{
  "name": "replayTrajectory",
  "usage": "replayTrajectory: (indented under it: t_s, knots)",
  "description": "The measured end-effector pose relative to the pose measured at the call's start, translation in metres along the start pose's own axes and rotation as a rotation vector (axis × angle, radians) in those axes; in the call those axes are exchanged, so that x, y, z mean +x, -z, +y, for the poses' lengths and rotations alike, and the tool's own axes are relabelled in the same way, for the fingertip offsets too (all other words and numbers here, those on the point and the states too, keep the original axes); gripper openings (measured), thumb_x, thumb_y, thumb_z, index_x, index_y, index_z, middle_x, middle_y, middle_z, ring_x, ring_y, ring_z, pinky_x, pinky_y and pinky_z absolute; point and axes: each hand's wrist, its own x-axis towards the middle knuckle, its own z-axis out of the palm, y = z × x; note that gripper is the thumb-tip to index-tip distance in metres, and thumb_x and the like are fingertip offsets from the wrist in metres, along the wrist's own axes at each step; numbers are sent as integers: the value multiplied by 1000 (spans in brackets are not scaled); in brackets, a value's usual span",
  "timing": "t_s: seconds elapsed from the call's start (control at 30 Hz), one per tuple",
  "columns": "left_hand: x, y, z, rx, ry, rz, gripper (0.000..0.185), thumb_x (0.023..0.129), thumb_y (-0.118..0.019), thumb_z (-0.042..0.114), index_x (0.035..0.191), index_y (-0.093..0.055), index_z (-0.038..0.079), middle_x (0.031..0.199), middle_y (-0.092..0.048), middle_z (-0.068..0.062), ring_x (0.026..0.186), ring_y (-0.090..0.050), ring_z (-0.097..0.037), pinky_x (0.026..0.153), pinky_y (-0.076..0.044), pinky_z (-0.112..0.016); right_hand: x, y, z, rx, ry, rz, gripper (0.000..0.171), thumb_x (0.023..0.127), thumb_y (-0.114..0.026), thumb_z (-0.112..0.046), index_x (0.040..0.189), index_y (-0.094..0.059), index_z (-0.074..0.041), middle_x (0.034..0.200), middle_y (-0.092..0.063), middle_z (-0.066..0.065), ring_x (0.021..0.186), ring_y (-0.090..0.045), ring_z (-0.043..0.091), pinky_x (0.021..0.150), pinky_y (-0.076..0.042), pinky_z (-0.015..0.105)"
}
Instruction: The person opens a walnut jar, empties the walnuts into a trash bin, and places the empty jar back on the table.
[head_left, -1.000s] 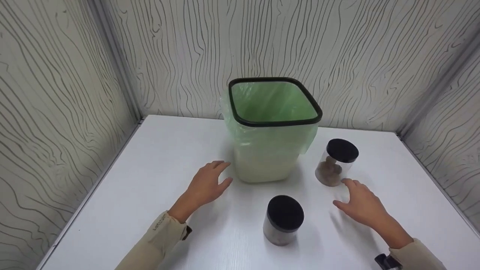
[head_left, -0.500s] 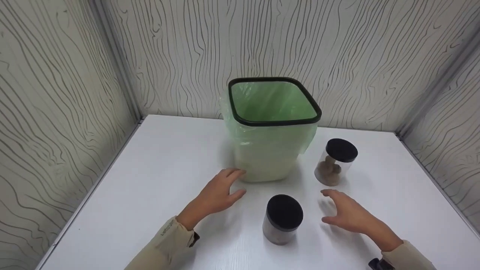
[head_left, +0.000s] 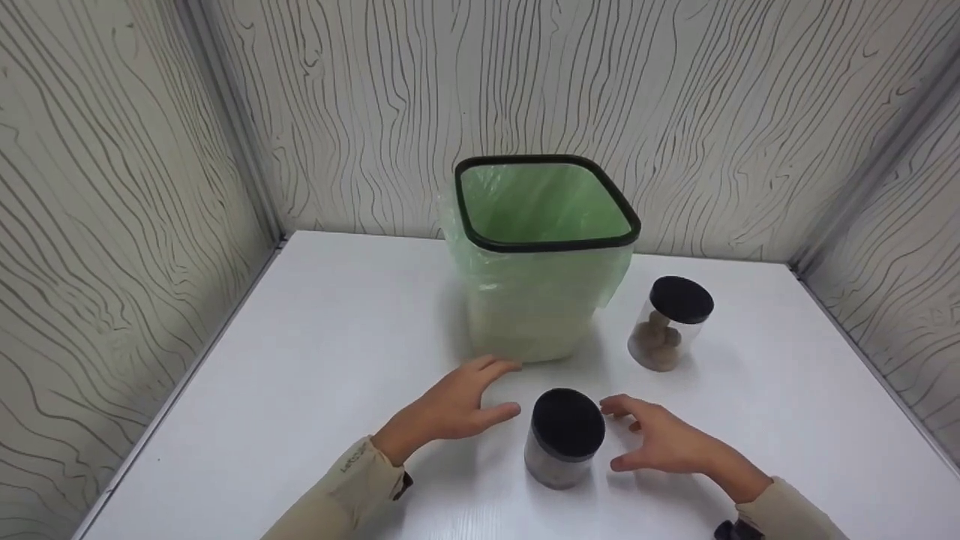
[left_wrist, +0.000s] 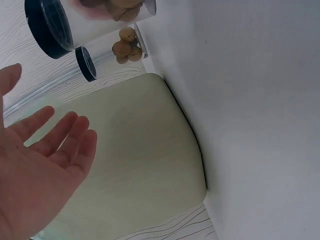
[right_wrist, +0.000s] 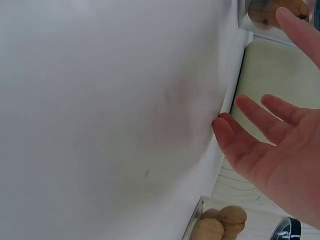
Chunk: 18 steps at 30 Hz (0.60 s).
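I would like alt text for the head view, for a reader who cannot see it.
A person's left hand and right hand flank a black-lidded jar on a white table. Behind are a bin lined with a green bag and, to its right, a second jar holding round brown things.

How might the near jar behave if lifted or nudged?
The near jar should be stiff, perhaps slippery, given its smooth clear wall. The brown balls inside look loose and may shift. Standing upright, it probably won't roll.

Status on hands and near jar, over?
Left hand, right hand open, flanking near jar; no grip. Jar upright, lid on. Bin beyond, seemingly not in the way.
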Motion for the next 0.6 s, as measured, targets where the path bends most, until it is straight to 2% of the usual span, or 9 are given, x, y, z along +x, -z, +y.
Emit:
replayTrajectory:
  t_s: [0.2, 0.3, 0.47, 0.6]
  knots:
    - [4, -8, 3, -13, -59, -53, 63, 92, -52, 54, 140, -46, 14, 134, -49, -1, 123, -46, -15, 99, -38, -34, 8, -10, -6, -2, 32, -16, 72, 73, -81, -37, 130, -49, -7, 125, -54, 2, 110, -51, 18, 88, -46, 36]
    - [8, -11, 5, -21, -96, -68, 67, 90, -53, 56, 141, -44, 14, 133, -49, 0, 121, -47, -13, 99, -39, -32, 12, -14, -8, -17, 82, -14, 69, 73, -81, -38, 130, -50, -12, 119, -56, -5, 105, -51, 12, 85, -47, 34]
    - [15, -15, 11, -30, -136, -108, 73, 86, -58, 58, 142, -41, 14, 132, -48, 1, 117, -50, -13, 96, -40, -29, 17, -17, -11, -27, 140, -4, 66, 72, -81, -36, 129, -51, -20, 112, -58, -12, 96, -51, 9, 78, -47, 32]
    - [19, -19, 14, -17, -159, -135, 78, 84, -59, 59, 144, -39, 13, 136, -45, 0, 121, -46, -11, 98, -38, -28, 18, -19, -13, -11, 150, -13, 62, 73, -81, -36, 126, -53, -20, 106, -59, -11, 91, -52, 9, 74, -47, 31]
